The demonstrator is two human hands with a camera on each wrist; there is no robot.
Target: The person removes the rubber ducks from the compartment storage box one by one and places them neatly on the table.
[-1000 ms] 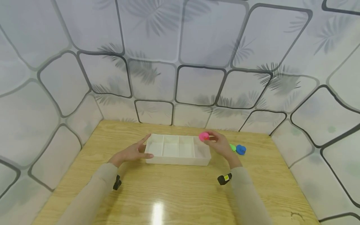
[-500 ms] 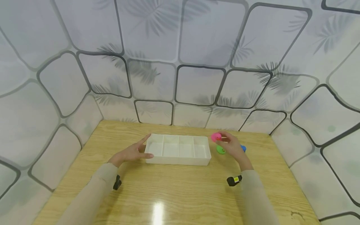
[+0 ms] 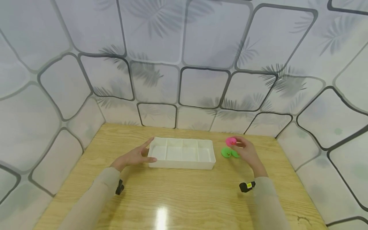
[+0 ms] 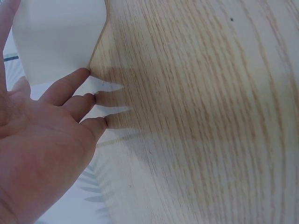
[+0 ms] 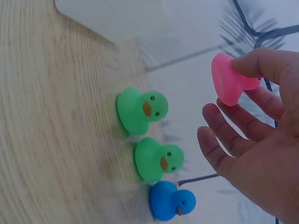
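My left hand [image 3: 134, 157] holds the left end of a white box [image 3: 181, 164] with a row of several compartments. Its thumb lies along the front wall, the forefinger at the back corner. In the left wrist view the other fingertips [image 4: 88, 72] are down at the table by the box's end [image 4: 60, 42]. My right hand [image 3: 248, 152] pinches a pink rubber duck [image 3: 231, 141] between thumb and fingers, raised off the table. Below it stand two green rubber ducks [image 5: 140, 112] and a blue rubber duck [image 5: 166, 200], in a line; the hand hides the blue one in the head view.
The wooden table [image 3: 184, 195] backs onto a pale patterned curtain [image 3: 207, 86] that also closes off both sides. The ducks stand to the right of the box, close to the table's back edge.
My right hand has carried the pink duck from over the box's right-hand compartment rightward, over the green ducks. The left hand and the box have stayed put.
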